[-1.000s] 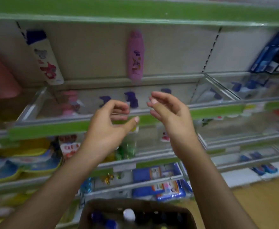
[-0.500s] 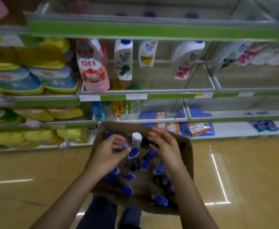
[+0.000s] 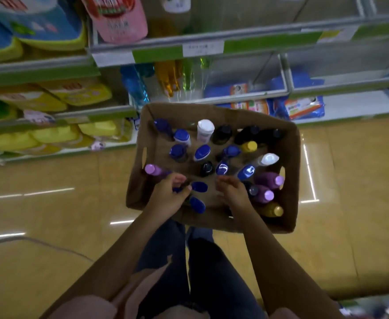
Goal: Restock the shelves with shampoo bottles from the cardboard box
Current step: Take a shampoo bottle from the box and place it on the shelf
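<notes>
A brown cardboard box (image 3: 291, 146) stands on the floor in front of the shelves (image 3: 156, 54). Several upright shampoo bottles fill it: blue-capped ones (image 3: 202, 152), purple ones (image 3: 268, 180), a white one (image 3: 205, 128) and a yellow one (image 3: 270, 210). My left hand (image 3: 167, 198) is down in the near left part of the box, its fingers curled round a dark blue cap. My right hand (image 3: 233, 193) reaches in beside it with fingers bent down among the bottles; what it touches is hidden.
Yellow packs (image 3: 57, 134) lie on the low shelves at left, and a pink pouch (image 3: 120, 19) stands higher up. Coloured liquid bottles (image 3: 168, 77) stand just behind the box. Tan tiled floor (image 3: 50, 203) surrounds it. My legs (image 3: 189, 261) are under the near edge.
My view has tipped from the upper shelf down to the box. Both hands dropped from shelf height into the box, and the left one closed round a blue cap.
</notes>
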